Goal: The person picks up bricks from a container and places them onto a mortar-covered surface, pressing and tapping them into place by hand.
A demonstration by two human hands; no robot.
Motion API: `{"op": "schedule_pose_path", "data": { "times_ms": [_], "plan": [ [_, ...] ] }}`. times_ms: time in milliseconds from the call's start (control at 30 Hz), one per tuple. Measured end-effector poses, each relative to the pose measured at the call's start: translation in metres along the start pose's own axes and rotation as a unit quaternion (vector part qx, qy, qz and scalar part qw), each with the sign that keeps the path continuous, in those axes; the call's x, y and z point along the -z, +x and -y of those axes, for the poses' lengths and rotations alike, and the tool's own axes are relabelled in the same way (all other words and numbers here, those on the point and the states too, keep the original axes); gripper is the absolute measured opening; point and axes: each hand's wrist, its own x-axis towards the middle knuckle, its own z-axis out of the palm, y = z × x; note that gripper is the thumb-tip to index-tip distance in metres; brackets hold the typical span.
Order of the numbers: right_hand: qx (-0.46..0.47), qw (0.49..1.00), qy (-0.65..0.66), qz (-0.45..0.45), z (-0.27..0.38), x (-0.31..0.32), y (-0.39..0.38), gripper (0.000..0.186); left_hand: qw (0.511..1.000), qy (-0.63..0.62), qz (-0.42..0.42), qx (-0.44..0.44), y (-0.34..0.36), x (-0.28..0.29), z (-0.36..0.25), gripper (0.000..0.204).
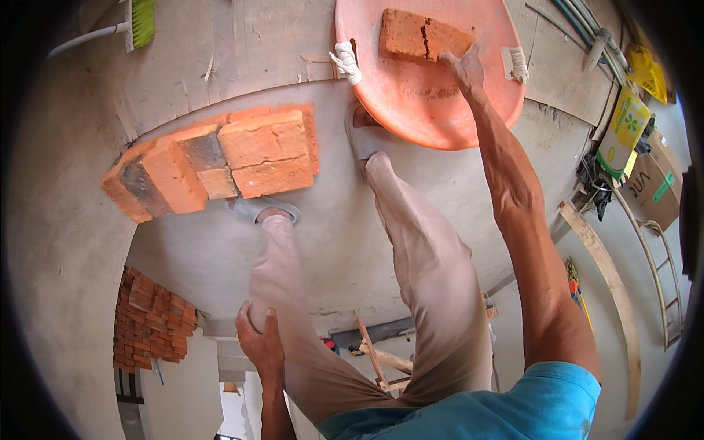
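My right hand (463, 67) reaches forward into a pinkish-orange plastic basin (440, 125) and grips the near right corner of a red brick (405, 35). A dark jagged crack runs across that brick, which sits at the basin's far side. My left hand (262, 337) holds nothing; it rests on my left knee with thumb and fingers apart. On the floor ahead of my left foot stands a stack of orange bricks (268, 150), some with blackened faces.
White cloth wraps the basin's handles (346, 63). A green-bristled broom (141, 23) lies far left. More bricks are piled (150, 319) at lower left. On the right are pipes (595, 37), a yellow-green bag (623, 132), a cardboard box (656, 180), a wooden plank (612, 293) and a metal ladder (664, 271).
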Motion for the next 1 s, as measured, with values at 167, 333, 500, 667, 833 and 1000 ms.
{"op": "schedule_pose_path", "data": {
  "times_ms": [167,333,500,667,833,1000],
  "plan": [
    [0.272,0.928,-0.236,-0.099,0.03,0.003,-0.017,0.108,1.0,-0.005,0.002,-0.001,-0.004,0.001,-0.004,0.059],
    [0.354,0.872,-0.331,-0.068,0.062,-0.015,-0.002,0.113,1.0,-0.001,-0.005,-0.007,-0.002,0.0,0.001,0.059],
    [0.407,0.876,-0.244,-0.087,0.049,-0.03,0.02,0.112,1.0,0.004,-0.006,0.001,-0.004,-0.001,-0.003,0.058],
    [0.35,0.877,-0.328,0.014,0.063,-0.023,0.018,0.107,1.0,-0.013,-0.009,0.022,-0.005,0.002,-0.006,0.058],
    [0.341,0.895,-0.286,0.033,0.076,-0.012,0.01,0.103,1.0,-0.008,-0.011,0.002,-0.004,0.005,-0.006,0.058],
    [0.334,0.895,-0.294,0.02,0.069,-0.013,0.014,0.105,1.0,-0.014,-0.014,-0.008,-0.003,0.006,-0.005,0.057]
  ]
}}
